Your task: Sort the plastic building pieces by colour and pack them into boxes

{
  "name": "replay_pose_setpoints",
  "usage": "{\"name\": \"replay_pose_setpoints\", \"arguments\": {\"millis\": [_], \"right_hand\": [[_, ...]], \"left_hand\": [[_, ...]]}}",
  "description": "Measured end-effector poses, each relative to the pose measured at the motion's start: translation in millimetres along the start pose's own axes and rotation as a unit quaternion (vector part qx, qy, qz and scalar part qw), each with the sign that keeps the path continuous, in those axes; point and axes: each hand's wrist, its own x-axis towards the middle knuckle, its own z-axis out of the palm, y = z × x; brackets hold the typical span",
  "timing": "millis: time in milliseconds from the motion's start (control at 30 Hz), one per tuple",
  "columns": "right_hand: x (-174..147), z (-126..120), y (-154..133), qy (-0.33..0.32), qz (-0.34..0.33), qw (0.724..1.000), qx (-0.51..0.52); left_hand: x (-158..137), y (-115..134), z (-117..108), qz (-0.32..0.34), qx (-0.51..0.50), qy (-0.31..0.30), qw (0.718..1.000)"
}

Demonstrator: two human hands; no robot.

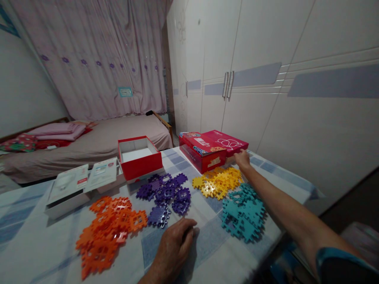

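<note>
My right hand (242, 158) reaches far across the table, its fingers closed on the near right corner of a flat magenta box (230, 142) with a white line drawing. That box lies against a red printed box (203, 152). My left hand (177, 244) rests on the cloth at the front, fingers curled in, with nothing visible in it. Just beyond it is a pile of purple interlocking plastic tiles (168, 193). Orange tiles (111, 228) lie to its left. Yellow tiles (220, 182) and teal tiles (245, 213) lie near my right forearm.
An open red box (140, 173) with a white inside stands at the back left. Beside it are white boxes (69, 189) with printed tops. A checked cloth (207, 240) covers the table. Behind are a bed (127, 132) and a white wardrobe (254, 118).
</note>
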Motion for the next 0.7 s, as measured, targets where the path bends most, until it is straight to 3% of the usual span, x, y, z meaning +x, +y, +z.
{"name": "replay_pose_setpoints", "arguments": {"millis": [100,167,233,433,600,700], "right_hand": [[-12.4,1.9,-10.7,-0.044,-0.142,0.987,-0.067],[-17.8,6.8,-15.1,-0.112,-0.268,0.943,-0.160],[-19.8,13.2,-16.7,-0.153,-0.341,0.895,-0.243],[-19.3,19.7,-19.1,-0.158,-0.349,0.876,-0.292],[-21.6,9.9,-27.3,-0.167,-0.396,0.821,-0.375],[-23.1,10.9,-34.8,-0.159,-0.403,0.817,-0.380]], "left_hand": [[0.3,-0.1,0.3,0.004,-0.001,0.004,1.000],[0.8,0.0,0.2,0.004,-0.001,0.000,1.000],[1.1,0.3,-0.1,-0.001,-0.001,-0.003,1.000],[0.4,0.2,-0.3,-0.002,0.003,-0.005,1.000],[0.7,-2.8,1.9,-0.003,-0.001,-0.003,1.000],[0.7,-3.6,2.6,-0.001,0.003,-0.006,1.000]]}}
